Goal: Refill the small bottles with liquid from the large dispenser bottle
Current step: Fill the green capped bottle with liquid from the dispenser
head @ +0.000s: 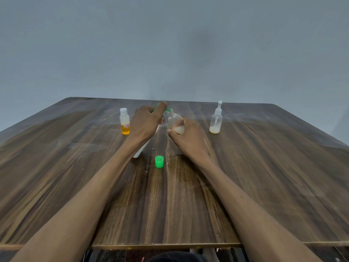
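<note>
My left hand (146,122) sits on top of the large white dispenser bottle (140,151), its fingers on the green pump head (167,110); the arm hides most of the bottle. The green nozzle points at the open neck of a small clear bottle (174,121), which holds some whitish liquid at its bottom. My right hand (186,138) grips that small bottle from the right and tilts it toward the nozzle. A green cap (159,161) lies loose on the wooden table (264,176), nearer to me.
A small bottle with orange liquid and a white cap (124,121) stands left of my left hand. A clear spray bottle with a little pale liquid (216,120) stands to the right. A grey wall rises behind the table's far edge.
</note>
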